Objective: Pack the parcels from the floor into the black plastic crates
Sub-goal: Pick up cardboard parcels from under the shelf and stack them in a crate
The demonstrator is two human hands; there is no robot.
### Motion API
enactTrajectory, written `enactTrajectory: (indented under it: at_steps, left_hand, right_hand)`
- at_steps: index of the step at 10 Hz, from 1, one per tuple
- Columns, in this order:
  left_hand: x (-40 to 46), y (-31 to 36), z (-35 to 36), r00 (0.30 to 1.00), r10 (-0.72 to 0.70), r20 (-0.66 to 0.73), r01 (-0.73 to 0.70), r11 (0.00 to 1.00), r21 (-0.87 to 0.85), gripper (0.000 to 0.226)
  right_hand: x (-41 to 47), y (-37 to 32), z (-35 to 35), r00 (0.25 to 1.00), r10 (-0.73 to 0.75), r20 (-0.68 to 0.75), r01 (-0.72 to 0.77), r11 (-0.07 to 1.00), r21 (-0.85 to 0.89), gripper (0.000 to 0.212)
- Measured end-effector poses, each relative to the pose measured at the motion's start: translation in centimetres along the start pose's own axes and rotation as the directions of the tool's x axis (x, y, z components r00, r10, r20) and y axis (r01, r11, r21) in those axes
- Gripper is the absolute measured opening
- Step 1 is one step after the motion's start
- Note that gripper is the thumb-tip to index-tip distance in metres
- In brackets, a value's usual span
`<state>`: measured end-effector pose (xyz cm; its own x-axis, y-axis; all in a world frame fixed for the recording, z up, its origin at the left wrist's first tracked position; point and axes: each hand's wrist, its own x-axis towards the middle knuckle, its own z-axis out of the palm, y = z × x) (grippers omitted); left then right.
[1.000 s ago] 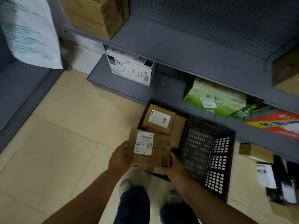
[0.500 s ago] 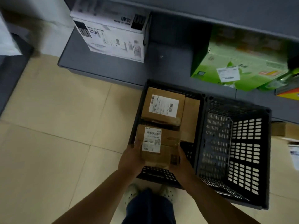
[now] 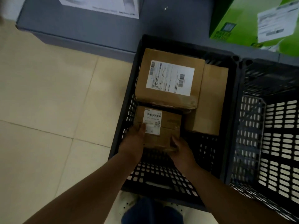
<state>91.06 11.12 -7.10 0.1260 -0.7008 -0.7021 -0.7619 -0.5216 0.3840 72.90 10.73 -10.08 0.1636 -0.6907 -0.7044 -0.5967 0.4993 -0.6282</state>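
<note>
A small brown parcel [image 3: 168, 125] with a white label is down inside the left black plastic crate [image 3: 123, 120], against its left wall. My left hand [image 3: 135, 139] grips the parcel's near left side, thumb on the label. My right hand [image 3: 181, 147] holds its near right corner. Behind it in the same crate lies a larger labelled parcel [image 3: 168, 78], with a plain brown parcel [image 3: 210, 101] to its right. A second black crate [image 3: 271, 126] stands directly to the right, with no parcels visible inside.
The crates stand on beige floor tiles [image 3: 48, 102] against a grey bottom shelf [image 3: 97, 33]. A white box [image 3: 103, 5] and a green box [image 3: 252, 21] rest on that shelf. My shoes [image 3: 127, 206] are just in front of the left crate.
I have bent closer and lowered the small parcel from above the crate's near rim down into the left crate, in front of the larger labelled parcel. Both hands still hold it.
</note>
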Motion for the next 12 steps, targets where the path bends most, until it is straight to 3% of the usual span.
enactTrajectory:
  at_steps: [1, 2, 4, 6, 9, 10, 12]
  left_hand:
    - [2.8, -1.2, 1.6, 0.987, 0.158, -0.035, -0.141, 0.947, 0.287, 0.058]
    - [4.4, -2.3, 3.4, 0.98, 0.192, -0.057, -0.158, 0.916, 0.368, 0.072]
    - [5.0, -2.9, 5.0, 0.991, 0.131, 0.029, -0.127, 0.848, 0.515, 0.085]
    - [5.4, -3.1, 5.5, 0.991, 0.116, 0.059, -0.13, 0.863, 0.488, 0.085]
    - [4.5, -1.7, 3.0, 0.98, 0.098, 0.174, -0.166, 0.882, 0.441, 0.079]
    - [1.9, 0.4, 0.5, 0.978, 0.129, 0.164, -0.189, 0.879, 0.438, 0.08]
    - [-3.9, 4.7, -6.2, 0.978, 0.18, 0.106, -0.207, 0.902, 0.38, 0.055]
  right_hand:
    - [1.6, 1.3, 1.1, 0.999, 0.019, -0.036, -0.021, 0.999, -0.05, 0.061]
    - [2.7, 2.0, 2.2, 0.998, 0.011, -0.063, -0.015, 0.998, -0.066, 0.065]
    - [3.2, 3.2, 3.5, 0.998, -0.041, -0.049, 0.035, 0.994, -0.105, 0.068]
    - [3.8, 3.9, 4.0, 0.998, -0.062, -0.007, 0.06, 0.989, -0.138, 0.07]
    - [2.8, 2.1, 1.5, 0.982, 0.092, 0.166, -0.056, 0.976, -0.213, 0.078]
    - [0.7, -0.4, -0.3, 0.984, 0.072, 0.163, -0.04, 0.981, -0.189, 0.069]
    - [-5.3, -8.4, -5.8, 0.992, 0.034, 0.121, -0.016, 0.988, -0.152, 0.029]
